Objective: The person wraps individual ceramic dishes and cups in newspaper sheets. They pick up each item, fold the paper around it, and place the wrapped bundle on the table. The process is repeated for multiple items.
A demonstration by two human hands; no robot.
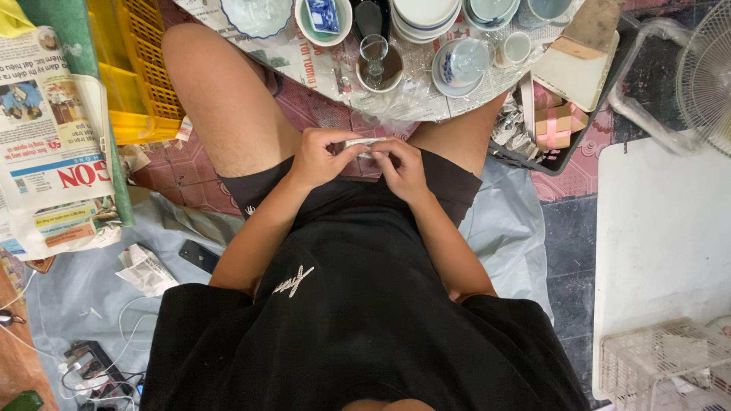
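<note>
My left hand (320, 158) and my right hand (401, 169) meet over my lap, between my bare knees. Together they pinch a small pale, flat object (364, 143), one hand at each end; most of it is hidden by my fingers and I cannot tell what it is. Just beyond my hands stands a low round table covered in newspaper (304, 57). On it are white and blue bowls (257, 15), small cups (518, 47), a stack of plates (426, 15) and a clear glass standing in a brown bowl (375, 59).
A yellow plastic crate (141, 68) stands at the left, beside a stack of newspapers (53, 144). A dark phone (199, 256) and cables (91, 365) lie on the floor sheet. A black basket with a ribboned gift box (553, 125), a fan (704, 72), a white board (662, 236) and a wire basket (662, 365) are at the right.
</note>
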